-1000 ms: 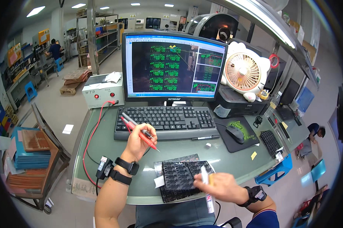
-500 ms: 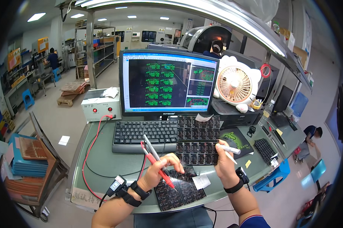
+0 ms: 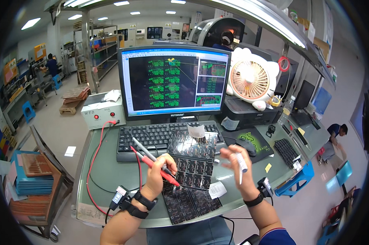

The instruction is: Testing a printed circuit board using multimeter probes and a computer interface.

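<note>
While the left hand grips two probes closed-fisted, tips touching the lower black board, the right hand, at 3 o'clock, pinches a white marker and the upper board.

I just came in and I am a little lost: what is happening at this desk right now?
A person sits at a desk and checks dark circuit panels. The left hand holds a red probe and a grey probe, tips down on the lower panel. The right hand holds a white marker beside the upper panel, which leans over the keyboard. The monitor shows green board layouts.
</note>
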Motion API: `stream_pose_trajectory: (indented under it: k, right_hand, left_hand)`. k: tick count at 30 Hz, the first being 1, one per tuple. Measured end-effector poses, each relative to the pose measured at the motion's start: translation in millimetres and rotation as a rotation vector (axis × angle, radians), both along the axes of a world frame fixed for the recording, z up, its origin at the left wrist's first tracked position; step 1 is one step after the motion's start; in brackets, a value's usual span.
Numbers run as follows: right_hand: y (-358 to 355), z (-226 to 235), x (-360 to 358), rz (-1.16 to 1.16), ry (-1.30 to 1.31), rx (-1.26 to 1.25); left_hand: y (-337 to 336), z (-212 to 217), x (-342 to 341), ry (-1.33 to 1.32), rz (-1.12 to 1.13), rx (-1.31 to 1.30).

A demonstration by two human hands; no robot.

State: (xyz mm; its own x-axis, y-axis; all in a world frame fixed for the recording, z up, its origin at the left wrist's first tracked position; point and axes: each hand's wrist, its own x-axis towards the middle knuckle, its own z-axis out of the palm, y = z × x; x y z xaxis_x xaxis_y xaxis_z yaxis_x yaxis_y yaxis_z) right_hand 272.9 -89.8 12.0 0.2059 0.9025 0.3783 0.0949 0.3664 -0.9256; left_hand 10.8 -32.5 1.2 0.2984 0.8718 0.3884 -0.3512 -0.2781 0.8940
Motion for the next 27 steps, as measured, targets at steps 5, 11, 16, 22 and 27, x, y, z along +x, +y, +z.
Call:
stream_pose_trajectory:
  k: [5,11,16,22,27]
  right_hand:
    - [-9.7,48.7,9.9,0.013,0.042,0.256]
    - [-13.7,59.5,-16.9,0.570,0.006,0.095]
    - [12.9,12.1,4.6,0.559,0.052,-0.284]
    - [16.3,-22.5,-9.5,0.422,-0.165,-0.304]
    - [19.8,-25.6,-7.1,0.414,-0.392,-0.176]
  left_hand:
    - [13.5,-3.5,-6.7,0.201,-0.429,0.023]
    - [6.9,-13.0,5.4,0.455,-0.763,-0.001]
    - [9.2,-19.8,9.3,0.508,-0.842,-0.050]
    - [6.0,-6.2,12.7,0.629,-0.829,-0.090]
    - [8.4,-6.9,13.5,0.628,-0.842,-0.115]
